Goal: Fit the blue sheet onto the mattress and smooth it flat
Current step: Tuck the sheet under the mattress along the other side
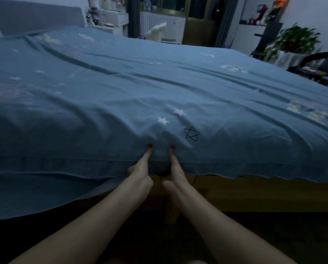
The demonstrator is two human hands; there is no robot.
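The blue sheet [159,82], printed with stars and pale clouds, lies spread over the whole mattress, with long creases running across it. Its near hem hangs over the bed's front edge, lower on the left. My left hand [140,172] and my right hand [175,173] grip the sheet side by side at the near edge. Each thumb lies on top of the fabric and the fingers are hidden under the hem. The cloth bunches into small folds around both thumbs. The mattress itself is hidden under the sheet.
A wooden bed frame [254,193] shows below the hem on the right. A grey headboard [35,16] stands at the far left. Beyond the bed are a white radiator [159,21], a potted plant [296,40] and a dark chair [321,63].
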